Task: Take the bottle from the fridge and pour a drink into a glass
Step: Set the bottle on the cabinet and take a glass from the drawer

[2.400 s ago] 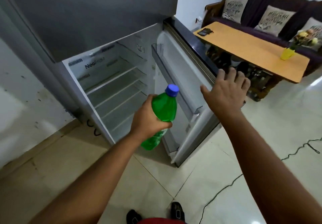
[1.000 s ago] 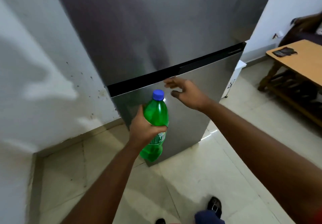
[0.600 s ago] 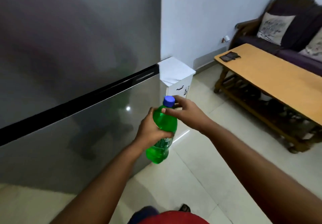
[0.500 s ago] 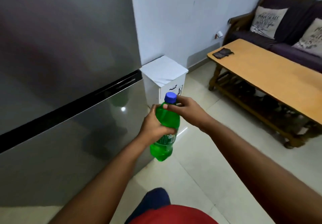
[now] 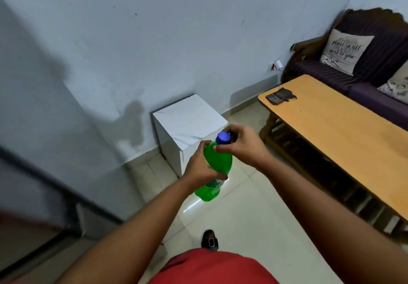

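A green plastic bottle [image 5: 217, 161] with a blue cap [image 5: 223, 137] is held upright in mid-air in front of me. My left hand [image 5: 199, 169] is wrapped around the bottle's middle. My right hand [image 5: 241, 144] rests at the bottle's neck, fingers curled around the cap. The grey fridge [image 5: 33, 173] stands blurred at the left edge with its door closed. No glass is in view.
A white box-shaped unit [image 5: 187, 127] stands against the wall just beyond the bottle. A long wooden table [image 5: 344, 133] with a dark pouch [image 5: 280, 95] runs along the right. Behind it is a dark sofa [image 5: 375, 63] with cushions. Pale tiled floor lies below.
The fridge door was pushed closed by my right hand, which then came onto the bottle's cap. The view has swung right, away from the fridge toward the wall and table.
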